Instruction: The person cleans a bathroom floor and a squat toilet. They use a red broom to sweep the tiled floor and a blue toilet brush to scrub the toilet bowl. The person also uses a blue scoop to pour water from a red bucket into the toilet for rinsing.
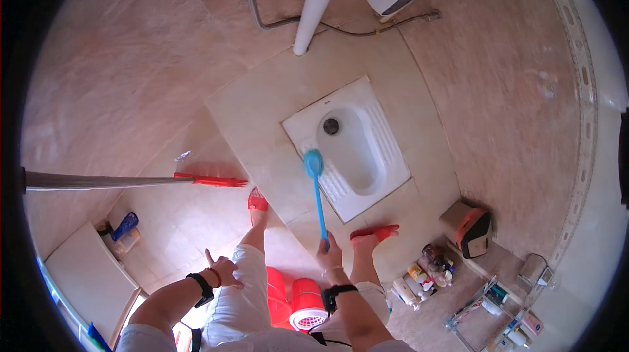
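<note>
My right hand (330, 254) is closed around the handle end of a light-blue toilet brush (320, 204). The brush head, with some white foam by it, rests on the left edge of a white ceramic squat toilet (354, 141). A dark round drain hole lies at the upper end of the toilet's bowl. My left hand (222, 271) holds nothing; its fingers are apart above my left thigh. Both wrists wear black straps.
A red squeegee or broom (221, 181) on a long pole lies left. Red buckets (307, 298) stand between my legs. Bottles (405, 292), a waste bin (467, 229) and a metal rack (484, 303) are at lower right. A white drainpipe (317, 8) meets the raised tiled step.
</note>
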`<state>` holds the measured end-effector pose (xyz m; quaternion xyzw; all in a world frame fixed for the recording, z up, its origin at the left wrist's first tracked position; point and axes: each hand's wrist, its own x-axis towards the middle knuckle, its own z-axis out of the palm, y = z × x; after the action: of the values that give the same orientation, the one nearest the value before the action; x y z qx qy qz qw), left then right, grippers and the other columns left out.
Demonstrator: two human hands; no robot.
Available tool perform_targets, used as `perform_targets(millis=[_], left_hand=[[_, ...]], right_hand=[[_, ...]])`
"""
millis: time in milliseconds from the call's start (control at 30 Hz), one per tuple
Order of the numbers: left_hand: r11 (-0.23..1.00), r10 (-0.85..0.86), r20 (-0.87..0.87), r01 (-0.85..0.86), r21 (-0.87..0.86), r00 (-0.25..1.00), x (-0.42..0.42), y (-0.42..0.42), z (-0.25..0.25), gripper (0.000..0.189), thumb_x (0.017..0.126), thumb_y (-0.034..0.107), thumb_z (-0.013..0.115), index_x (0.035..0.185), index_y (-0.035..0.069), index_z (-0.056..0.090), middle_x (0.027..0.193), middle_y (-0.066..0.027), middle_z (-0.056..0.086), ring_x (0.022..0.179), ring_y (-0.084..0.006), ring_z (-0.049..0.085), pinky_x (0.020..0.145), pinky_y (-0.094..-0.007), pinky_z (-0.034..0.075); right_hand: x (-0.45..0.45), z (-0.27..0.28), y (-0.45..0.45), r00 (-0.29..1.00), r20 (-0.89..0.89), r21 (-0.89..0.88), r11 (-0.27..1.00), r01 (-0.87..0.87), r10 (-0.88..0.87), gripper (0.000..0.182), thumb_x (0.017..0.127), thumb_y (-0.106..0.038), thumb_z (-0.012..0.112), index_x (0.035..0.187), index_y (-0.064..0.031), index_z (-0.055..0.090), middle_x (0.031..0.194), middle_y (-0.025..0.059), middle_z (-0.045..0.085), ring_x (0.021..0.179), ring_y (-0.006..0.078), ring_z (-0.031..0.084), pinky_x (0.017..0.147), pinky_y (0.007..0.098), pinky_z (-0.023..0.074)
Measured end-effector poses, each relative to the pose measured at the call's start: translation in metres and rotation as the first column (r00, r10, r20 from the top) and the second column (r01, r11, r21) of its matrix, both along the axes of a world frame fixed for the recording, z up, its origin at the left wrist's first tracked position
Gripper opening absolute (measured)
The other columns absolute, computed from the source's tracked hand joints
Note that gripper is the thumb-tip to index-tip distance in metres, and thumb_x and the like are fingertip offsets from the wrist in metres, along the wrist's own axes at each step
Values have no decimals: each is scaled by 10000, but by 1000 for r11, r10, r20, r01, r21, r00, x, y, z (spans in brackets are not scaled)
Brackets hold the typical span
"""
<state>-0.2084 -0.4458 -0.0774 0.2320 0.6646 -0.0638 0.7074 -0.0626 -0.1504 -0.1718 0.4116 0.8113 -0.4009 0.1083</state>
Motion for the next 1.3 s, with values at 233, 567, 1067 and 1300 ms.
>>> perform_targets(millis=[233,567,1067,1300], left_hand=[[998,53,-5,-53,-18,999,-3,-11,0,677,587,604,643,1109,176,591,1108,-117,555,1177,-313,400,894,-745,-38],[999,15,47,-13,-42,999,-18,-8,1,731,551,616,663,1138,189,579,1113,-116,561,1186,-317,393,882,-747,-64],[991,125,4,-124,-58,992,10,-18,-17,796,547,665,640,1183,194,544,1181,-146,522,1257,-286,305,905,-717,-87],[990,130,-58,-133,-50,990,7,10,-15,778,546,665,640,1156,188,564,1163,-126,536,1252,-285,310,909,-714,-88]], right_hand=[[-84,-27,18,990,120,-43,997,-66,70,365,844,-254,469,1185,-124,479,798,232,603,740,406,589,634,484,485],[-12,-87,59,943,-164,16,955,298,-291,251,853,-196,509,1064,-71,565,729,99,611,513,232,553,490,330,470],[-52,-48,214,814,533,-497,693,522,-231,198,865,-307,512,873,-113,472,424,-12,306,294,107,296,283,285,210],[-108,-126,184,928,372,-305,948,93,29,261,830,-295,476,1022,-119,498,762,146,563,601,280,525,542,395,416]])
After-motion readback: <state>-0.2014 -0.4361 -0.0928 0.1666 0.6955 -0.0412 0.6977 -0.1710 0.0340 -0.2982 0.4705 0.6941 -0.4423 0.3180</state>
